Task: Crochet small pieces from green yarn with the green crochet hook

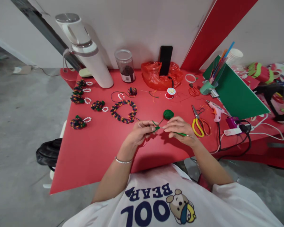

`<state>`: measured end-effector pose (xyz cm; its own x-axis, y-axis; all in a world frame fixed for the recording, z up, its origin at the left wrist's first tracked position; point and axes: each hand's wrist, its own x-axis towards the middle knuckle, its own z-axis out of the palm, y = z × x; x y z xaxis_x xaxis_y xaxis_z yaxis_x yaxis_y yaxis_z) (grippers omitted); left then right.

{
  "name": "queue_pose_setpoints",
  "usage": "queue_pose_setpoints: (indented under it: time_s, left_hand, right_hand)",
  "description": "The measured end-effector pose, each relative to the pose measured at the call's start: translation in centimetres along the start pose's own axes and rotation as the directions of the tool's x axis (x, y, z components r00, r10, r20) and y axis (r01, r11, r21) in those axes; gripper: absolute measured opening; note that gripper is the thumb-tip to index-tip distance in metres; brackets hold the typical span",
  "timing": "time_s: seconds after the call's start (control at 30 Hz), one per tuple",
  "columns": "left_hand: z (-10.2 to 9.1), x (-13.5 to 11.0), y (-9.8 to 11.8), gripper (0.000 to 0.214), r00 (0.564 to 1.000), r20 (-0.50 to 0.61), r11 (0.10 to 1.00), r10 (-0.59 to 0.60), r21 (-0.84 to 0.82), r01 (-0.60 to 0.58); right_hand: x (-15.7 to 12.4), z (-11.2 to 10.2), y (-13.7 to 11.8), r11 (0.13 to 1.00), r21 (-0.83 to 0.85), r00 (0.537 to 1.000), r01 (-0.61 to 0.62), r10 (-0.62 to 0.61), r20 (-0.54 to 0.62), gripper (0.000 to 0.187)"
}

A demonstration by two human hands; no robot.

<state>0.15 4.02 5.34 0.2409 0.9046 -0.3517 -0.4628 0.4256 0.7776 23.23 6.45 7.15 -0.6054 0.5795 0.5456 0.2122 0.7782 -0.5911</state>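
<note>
Between the thumb and fingers of my left hand is a small piece of green crochet. My right hand is closed round a crochet hook with a green handle; its tip points left toward the green piece, and fingers cover most of it. Just beyond my hands lies a ball of green yarn, a strand running from it to my fingers. Left of it rests a multicoloured crocheted ring. Yellow-and-orange-handled scissors lie to the right of my right hand.
Several multicoloured crocheted pieces with white bead loops sit at the left. Behind stand a tumbler, a jar and a phone by a red bag. A pink glue gun and a green board are at right.
</note>
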Motion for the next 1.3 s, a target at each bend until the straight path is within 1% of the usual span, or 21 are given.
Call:
queue_pose_setpoints:
  time_s: [0.1,0.2,0.33,0.43,0.53,0.73,0.97,1.13,1.3]
  left_hand:
    - [0.1,-0.1,0.2,0.029,1.000,0.011,1.000,-0.022,0.005,0.022]
    - [0.1,-0.2,0.3,0.027,0.999,0.019,1.000,-0.029,0.011,0.029]
    - [0.2,-0.3,0.4,0.025,1.000,0.019,1.000,-0.019,0.005,0.019]
    - [0.2,-0.2,0.3,0.024,1.000,0.020,1.000,-0.013,0.005,0.012]
    - [0.1,-0.1,0.2,0.024,1.000,0.017,1.000,-0.012,0.011,0.012]
    - [0.2,-0.1,0.2,0.023,1.000,0.011,1.000,-0.016,0.013,0.016]
    - [0.5,-0.1,0.5,0.023,0.999,0.022,0.999,-0.032,0.003,0.032]
    - [0.5,-0.1,0.5,0.023,0.999,0.027,1.000,-0.027,0.005,0.027]
    - [0.1,0.0,0.0,0.025,0.999,0.032,1.000,-0.018,0.020,0.018]
  right_hand:
    - [0.3,-0.5,-0.2,0.999,0.037,0.999,0.007,-0.008,0.031,0.026]
    - [0.3,-0.6,-0.2,0.995,0.090,0.999,-0.031,0.029,0.026,0.027]
    - [0.1,0.1,0.0,0.982,0.179,0.997,-0.065,0.070,-0.022,0.026]
    - [-0.3,0.9,0.3,0.966,0.246,0.992,-0.078,0.099,-0.073,0.022]
    - [-0.6,1.3,0.5,0.953,0.286,0.987,-0.095,0.128,-0.099,0.019]
    - [-1.1,1.5,0.7,0.943,0.307,0.980,-0.131,0.170,-0.103,0.017]
    - [-0.9,1.5,0.6,0.947,0.304,0.985,-0.104,0.140,-0.100,0.017]
    - [-0.8,1.6,0.6,0.947,0.303,0.984,-0.109,0.147,-0.104,0.019]
    - [-1.2,1.9,0.8,0.935,0.329,0.979,-0.131,0.175,-0.105,0.017]
